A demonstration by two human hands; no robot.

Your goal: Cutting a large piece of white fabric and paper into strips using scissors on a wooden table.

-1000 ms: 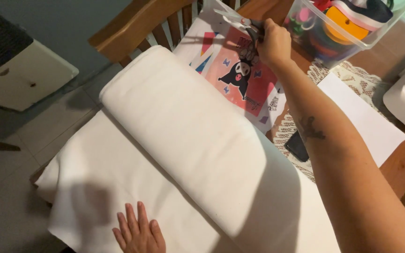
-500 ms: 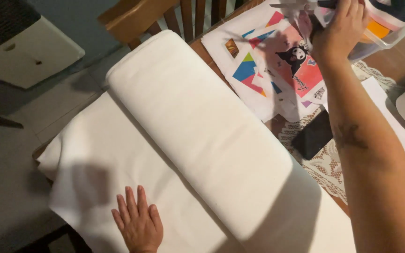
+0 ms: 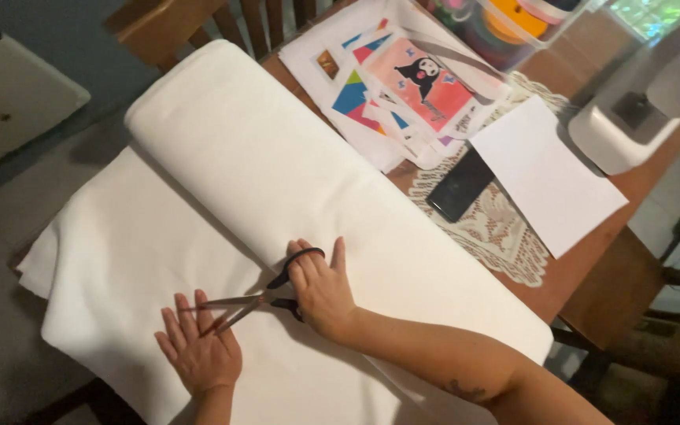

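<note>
A wide roll of white fabric (image 3: 277,165) lies across the wooden table, with a length of it unrolled toward me (image 3: 112,260). My right hand (image 3: 320,291) grips black-handled scissors (image 3: 265,295), blades parted and pointing left over the unrolled sheet. My left hand (image 3: 198,350) lies flat, fingers spread, on the sheet just below the blade tips.
Colourful printed sheets with a cartoon figure (image 3: 403,86) lie beyond the roll. A black phone (image 3: 460,186) rests on a lace doily (image 3: 497,228) beside a blank white sheet (image 3: 545,173). A white machine (image 3: 639,102), a clear storage bin (image 3: 505,24) and wooden chairs (image 3: 167,31) surround the table.
My right hand came back from the clear bin at the far side, now holding scissors over the unrolled fabric. My left hand stayed flat on the sheet.
</note>
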